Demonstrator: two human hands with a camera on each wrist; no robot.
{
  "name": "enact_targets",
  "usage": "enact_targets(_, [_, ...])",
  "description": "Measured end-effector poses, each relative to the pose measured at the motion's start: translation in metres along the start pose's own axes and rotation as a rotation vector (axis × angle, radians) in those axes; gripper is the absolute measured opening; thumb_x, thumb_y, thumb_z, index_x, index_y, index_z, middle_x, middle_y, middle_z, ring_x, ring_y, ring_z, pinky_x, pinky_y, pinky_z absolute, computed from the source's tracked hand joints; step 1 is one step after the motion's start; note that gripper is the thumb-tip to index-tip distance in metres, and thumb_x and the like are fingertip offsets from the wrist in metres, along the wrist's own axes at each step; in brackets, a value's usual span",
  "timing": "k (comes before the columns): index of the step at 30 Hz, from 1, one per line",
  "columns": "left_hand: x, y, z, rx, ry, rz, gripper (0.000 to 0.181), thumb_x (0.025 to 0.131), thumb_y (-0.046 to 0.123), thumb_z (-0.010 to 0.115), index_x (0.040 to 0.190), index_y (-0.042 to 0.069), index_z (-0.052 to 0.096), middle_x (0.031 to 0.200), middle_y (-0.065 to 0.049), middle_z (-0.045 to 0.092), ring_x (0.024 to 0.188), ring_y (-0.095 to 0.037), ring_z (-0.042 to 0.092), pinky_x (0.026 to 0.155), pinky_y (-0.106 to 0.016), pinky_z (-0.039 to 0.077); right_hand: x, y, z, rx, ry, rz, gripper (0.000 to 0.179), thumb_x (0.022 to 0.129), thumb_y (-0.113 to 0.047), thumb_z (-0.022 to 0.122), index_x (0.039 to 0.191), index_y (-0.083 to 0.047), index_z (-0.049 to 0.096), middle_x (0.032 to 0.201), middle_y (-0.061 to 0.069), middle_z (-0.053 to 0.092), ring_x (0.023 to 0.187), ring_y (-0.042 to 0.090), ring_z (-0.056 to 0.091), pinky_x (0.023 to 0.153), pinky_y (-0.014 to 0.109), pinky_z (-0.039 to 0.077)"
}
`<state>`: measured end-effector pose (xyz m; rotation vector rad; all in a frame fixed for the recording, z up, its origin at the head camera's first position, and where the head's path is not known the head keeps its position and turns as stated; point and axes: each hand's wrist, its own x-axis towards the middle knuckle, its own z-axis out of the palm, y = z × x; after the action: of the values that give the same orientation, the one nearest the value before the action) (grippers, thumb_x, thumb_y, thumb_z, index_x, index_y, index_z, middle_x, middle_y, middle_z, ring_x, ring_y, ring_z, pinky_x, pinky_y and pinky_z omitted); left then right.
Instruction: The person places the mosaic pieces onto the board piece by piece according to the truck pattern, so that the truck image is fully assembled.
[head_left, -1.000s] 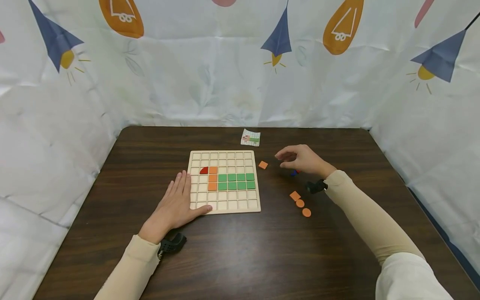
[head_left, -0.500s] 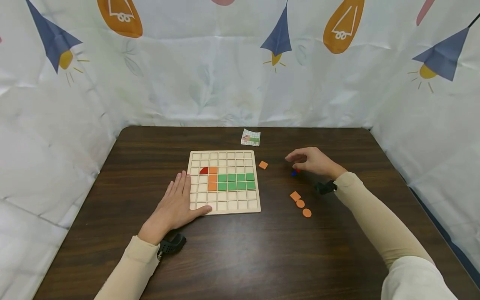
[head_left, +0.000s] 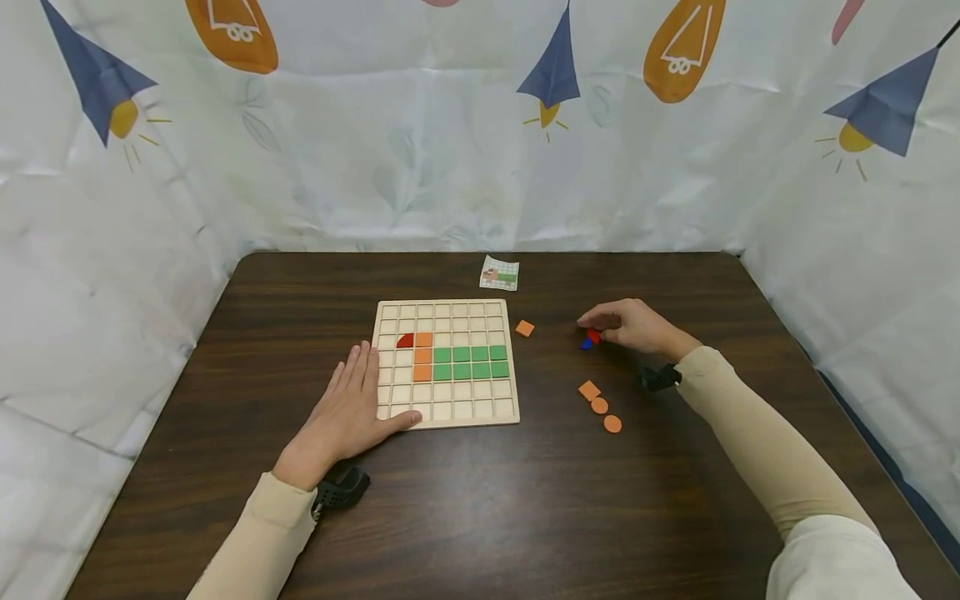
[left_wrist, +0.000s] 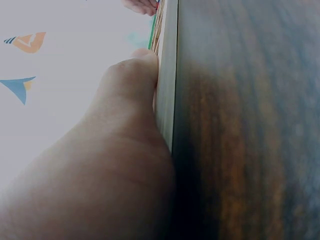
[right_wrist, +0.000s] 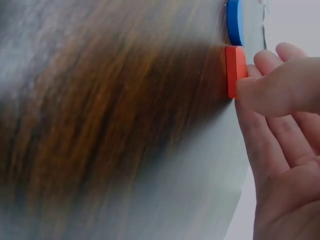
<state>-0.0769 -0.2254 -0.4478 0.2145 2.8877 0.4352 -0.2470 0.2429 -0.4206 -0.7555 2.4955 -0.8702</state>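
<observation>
My left hand lies flat along the left side of the wooden grid board, thumb over its front edge. A red quarter-round piece, several orange squares and several green squares sit in the grid. At the right, my right hand reaches down to a loose red piece; in the right wrist view the thumb touches that red piece, which lies on the table. A blue piece lies beside it. The far side of the red piece is partly hidden by the hand.
A small pattern card lies behind the board. One orange square is just right of the board. Nearer to me lie another orange square and two orange discs. A printed cloth hangs behind the dark table.
My right hand has moved right and slightly nearer to me, down to the loose red piece, which shows more now. The left hand stays on the board.
</observation>
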Motion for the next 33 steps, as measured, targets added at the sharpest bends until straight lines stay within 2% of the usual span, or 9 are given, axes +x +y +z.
enact_targets(12, [0.0007,-0.0005,0.0003,0.003,0.005,0.001,0.130,0.087,0.088,0.048,0.164,-0.007,0.001,0.173,-0.028,-0.004,0.162,-0.046,0.001,0.131,-0.065,0.009,-0.0030,0.0041,0.0008,-0.008,0.031,0.008,0.042,0.094,0.008,0.066,0.131,-0.011,0.071,0.137,0.016,0.070,0.131,0.037,0.065,0.106,0.052,0.056])
enact_targets(19, [0.0006,-0.0003,0.0005,-0.001,0.004,0.004,0.130,0.087,0.087,0.049,0.163,-0.007,0.001,0.173,-0.028,-0.004,0.162,-0.047,0.002,0.131,-0.065,0.009,-0.0038,0.0048,0.0012,-0.052,0.055,0.050,0.039,0.092,-0.003,0.075,0.128,-0.016,0.074,0.133,0.012,0.072,0.125,0.034,0.068,0.102,0.050,0.059])
enact_targets(24, [0.0008,-0.0010,0.0012,-0.001,0.004,0.002,0.130,0.087,0.088,0.048,0.164,-0.007,0.001,0.173,-0.028,-0.004,0.162,-0.046,0.002,0.131,-0.065,0.009,-0.0032,0.0039,0.0004,-0.064,0.048,0.077,0.039,0.091,-0.008,0.078,0.129,-0.019,0.074,0.136,0.010,0.070,0.125,0.032,0.068,0.101,0.050,0.059])
enact_targets(33, [0.0014,-0.0011,0.0015,-0.003,0.002,-0.003,0.131,0.086,0.088,0.048,0.164,-0.006,0.000,0.173,-0.027,-0.004,0.163,-0.046,0.001,0.131,-0.064,0.009,0.0011,0.0024,0.0000,-0.106,0.019,0.047,0.035,0.092,-0.009,0.077,0.127,-0.015,0.074,0.130,0.010,0.073,0.116,0.029,0.071,0.097,0.047,0.061])
